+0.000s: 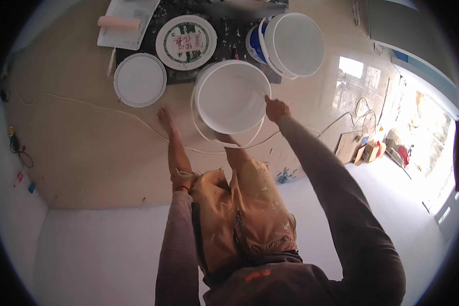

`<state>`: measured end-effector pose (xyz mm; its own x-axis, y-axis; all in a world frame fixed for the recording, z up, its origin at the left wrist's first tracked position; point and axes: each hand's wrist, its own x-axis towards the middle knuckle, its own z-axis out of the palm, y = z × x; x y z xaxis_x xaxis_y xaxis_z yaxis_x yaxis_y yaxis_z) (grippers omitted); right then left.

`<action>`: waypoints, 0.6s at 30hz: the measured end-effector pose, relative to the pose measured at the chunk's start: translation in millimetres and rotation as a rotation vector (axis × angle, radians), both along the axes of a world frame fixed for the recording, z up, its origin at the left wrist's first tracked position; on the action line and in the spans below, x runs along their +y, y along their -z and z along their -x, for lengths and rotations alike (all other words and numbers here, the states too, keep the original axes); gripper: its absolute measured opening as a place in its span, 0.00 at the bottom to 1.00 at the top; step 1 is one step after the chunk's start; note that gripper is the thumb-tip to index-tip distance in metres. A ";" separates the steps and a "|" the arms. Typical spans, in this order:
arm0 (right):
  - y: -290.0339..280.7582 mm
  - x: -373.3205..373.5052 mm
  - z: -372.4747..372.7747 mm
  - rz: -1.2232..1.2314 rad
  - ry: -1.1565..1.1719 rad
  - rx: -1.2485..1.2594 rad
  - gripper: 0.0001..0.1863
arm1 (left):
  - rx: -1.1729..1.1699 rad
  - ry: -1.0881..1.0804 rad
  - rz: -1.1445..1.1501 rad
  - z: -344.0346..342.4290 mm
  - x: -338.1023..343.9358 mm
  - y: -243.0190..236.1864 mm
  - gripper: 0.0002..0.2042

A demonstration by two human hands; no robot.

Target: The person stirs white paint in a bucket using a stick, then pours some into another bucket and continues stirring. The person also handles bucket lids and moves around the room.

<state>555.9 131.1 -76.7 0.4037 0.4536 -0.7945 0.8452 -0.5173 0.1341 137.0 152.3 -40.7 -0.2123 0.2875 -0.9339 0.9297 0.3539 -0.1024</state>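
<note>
A white bucket (233, 97) stands tilted in front of my legs, its pale inside facing up and its handle hanging down on the near side. My right hand (278, 109) is closed at the bucket's right rim, the fingers pinched on the edge. My left hand (183, 180) rests on the left knee of my tan shorts (245, 214); its fingers show only in part. A second bucket (295, 45), white inside with blue on its side, stands just beyond to the right. Two round lids lie to the left: a printed one (186, 43) and a plain white one (140, 80).
A white paint tray (122, 38) holds a pink roller (119, 23) at the far left. Dark paint-spattered sheeting (229, 38) lies under the buckets. A pale cable (107, 110) crosses the floor near my feet. Cardboard boxes (368, 152) stand at the right by a bright opening.
</note>
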 end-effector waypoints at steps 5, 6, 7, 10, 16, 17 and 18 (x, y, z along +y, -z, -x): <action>16.3 -66.5 111.3 0.026 0.225 0.195 0.23 | 0.169 0.102 -0.109 6.3 20.2 -5.3 0.47; 19.3 -56.6 127.3 -0.009 0.250 0.324 0.21 | 0.133 0.120 -0.149 12.0 32.8 -6.5 0.44; 20.7 -42.7 131.7 0.007 0.124 0.378 0.20 | 0.105 0.124 -0.195 18.1 50.0 -2.7 0.42; 13.7 12.4 97.8 -0.369 -0.258 0.504 0.19 | 0.075 0.201 -0.233 34.9 78.9 -0.5 0.38; 7.6 8.7 46.9 -0.137 0.231 0.073 0.23 | 0.068 0.253 -0.262 55.0 101.6 3.7 0.35; 10.5 -2.8 67.1 -0.152 0.119 0.045 0.23 | 0.067 0.269 -0.291 56.4 104.0 4.2 0.35; 10.9 -11.4 91.4 -0.024 0.083 -0.022 0.23 | 0.065 0.231 -0.260 57.2 105.9 3.8 0.36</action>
